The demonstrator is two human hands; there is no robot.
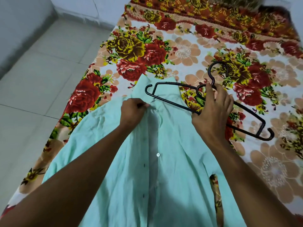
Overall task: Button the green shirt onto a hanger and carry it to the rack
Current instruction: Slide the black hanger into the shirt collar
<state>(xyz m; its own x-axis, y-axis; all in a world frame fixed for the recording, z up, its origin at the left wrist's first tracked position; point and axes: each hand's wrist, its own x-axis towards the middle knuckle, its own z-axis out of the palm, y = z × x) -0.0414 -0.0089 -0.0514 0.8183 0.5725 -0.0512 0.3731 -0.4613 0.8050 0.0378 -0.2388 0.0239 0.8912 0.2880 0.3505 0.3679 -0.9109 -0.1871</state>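
I find the green shirt (147,161) lying front-up on the floral bedsheet (188,51), collar pointing away from me, its body running back under both forearms; the placket looks open near the collar, and one white button (158,154) shows lower down, whether fastened I cannot tell. The left hand (132,110) is pinched on the shirt's front edge just below the collar; the right hand (213,108) is closed around the black hanger (172,99) at the base of its hook, holding it tilted, with its left arm over the collar and its right arm out over the sheet. I judge the step in hand to be seating the hanger inside the shirt; no buttoning of the top appears done, and the rack is not in view. The next move calls for lifting the collar opening and feeding one hanger arm into a shoulder, then the other; the upturned hook at each arm's end could snag the cloth. Tiled floor (32,79) lies to the left of the bed; nothing else lies in the way.
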